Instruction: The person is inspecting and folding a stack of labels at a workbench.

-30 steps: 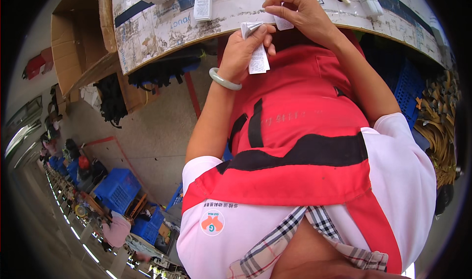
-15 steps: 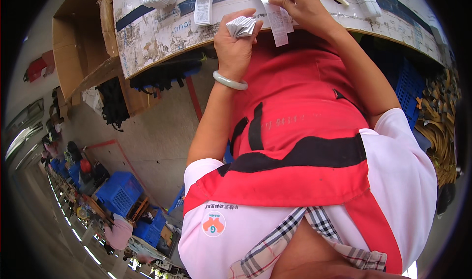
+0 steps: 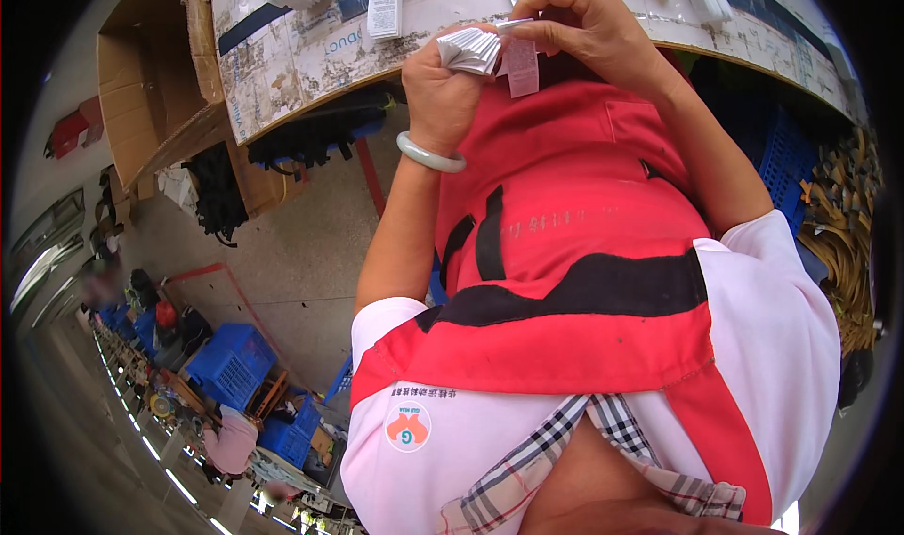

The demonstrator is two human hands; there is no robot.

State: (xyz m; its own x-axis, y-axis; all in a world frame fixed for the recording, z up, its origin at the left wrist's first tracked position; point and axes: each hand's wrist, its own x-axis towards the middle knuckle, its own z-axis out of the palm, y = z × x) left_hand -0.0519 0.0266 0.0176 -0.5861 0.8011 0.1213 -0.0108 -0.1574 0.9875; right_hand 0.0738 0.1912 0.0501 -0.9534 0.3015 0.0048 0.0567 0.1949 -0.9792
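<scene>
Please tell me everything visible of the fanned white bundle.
The bundle is a stack of thin white slips, paper-like, one end spread like a fan toward the camera. The left grip clasps it by the edge of the table. Whether the white piece in the right grip touches it, I cannot tell.

Head camera: left of two I wear, wide fisheye, looking down my front.
My left hand [image 3: 443, 97] and right hand [image 3: 603, 40]: near the lens, toward the upper edge.
Apron [image 3: 565, 177]: mid-view, close below.
Tabletop [image 3: 273, 83]: cut off up top.
Floor [image 3: 282, 243]: farther away, leftward.
</scene>
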